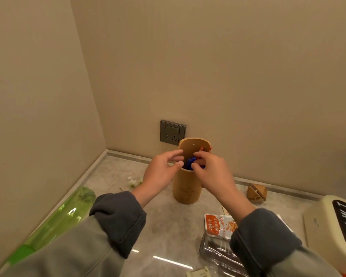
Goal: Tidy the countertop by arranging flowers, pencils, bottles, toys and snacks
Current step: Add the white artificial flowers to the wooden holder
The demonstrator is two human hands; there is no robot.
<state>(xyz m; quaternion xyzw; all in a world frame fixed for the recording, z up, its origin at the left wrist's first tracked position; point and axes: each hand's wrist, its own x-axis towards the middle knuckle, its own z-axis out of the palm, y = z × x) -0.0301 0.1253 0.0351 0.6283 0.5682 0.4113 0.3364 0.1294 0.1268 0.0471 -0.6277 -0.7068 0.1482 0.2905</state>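
A tall bamboo-coloured holder (185, 188) stands on the grey counter near the back wall. Blue and orange pencil ends (191, 161) show inside its mouth. My right hand (212, 172) is at the rim, its fingers curled round the blue pencil ends. My left hand (162, 170) hovers at the left of the rim with fingers loosely bent, holding nothing. A small white flower (133, 183) lies left of the holder. A green bottle (64, 216) lies on its side along the left wall. An orange snack packet (219, 224) lies on a dark packet (218, 254).
A small wooden toy (257, 191) sits by the back wall at the right. A cream box (332, 226) with black lettering stands at the right edge. A wall socket (172, 132) is behind the holder. Small paper sachets (198, 273) lie at the front.
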